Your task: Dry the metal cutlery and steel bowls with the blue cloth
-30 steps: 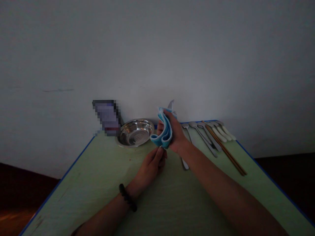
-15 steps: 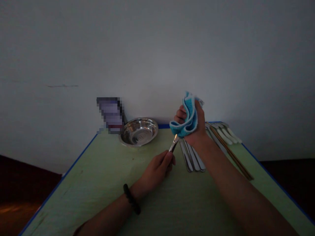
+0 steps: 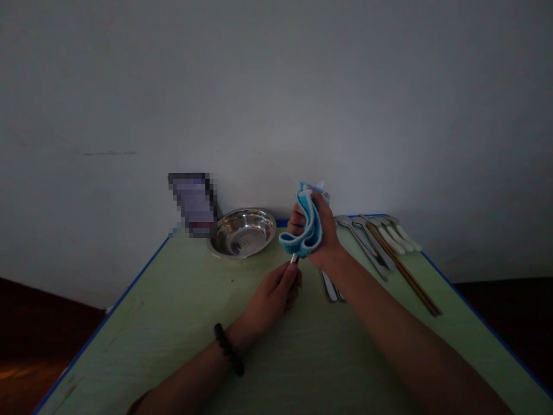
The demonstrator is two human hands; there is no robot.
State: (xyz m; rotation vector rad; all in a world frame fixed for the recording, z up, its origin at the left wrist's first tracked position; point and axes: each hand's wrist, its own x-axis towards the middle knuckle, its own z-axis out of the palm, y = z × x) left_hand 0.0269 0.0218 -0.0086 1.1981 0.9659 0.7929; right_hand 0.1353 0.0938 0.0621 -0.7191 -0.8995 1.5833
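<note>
My left hand point(image 3: 274, 291) pinches the handle end of a metal utensil point(image 3: 294, 259) above the green table point(image 3: 173, 323). A black bead bracelet sits on that wrist. My right hand point(image 3: 322, 239) is closed round a folded blue cloth point(image 3: 307, 227), which wraps the upper part of the same utensil. A pale tip of the utensil pokes out above the cloth. Most of the utensil is hidden inside the cloth.
A steel bowl point(image 3: 242, 231) stands at the table's far edge, beside a blurred-out object point(image 3: 194, 203). Several spoons point(image 3: 367, 245), white-handled cutlery point(image 3: 401, 236) and wooden chopsticks point(image 3: 406, 271) lie at the far right. More metal cutlery point(image 3: 330, 285) lies under my right wrist. A grey wall rises behind.
My right hand with the cloth has slid back down the utensil toward my left hand, covering the shaft that showed half a second ago. My left hand kept its grip.
</note>
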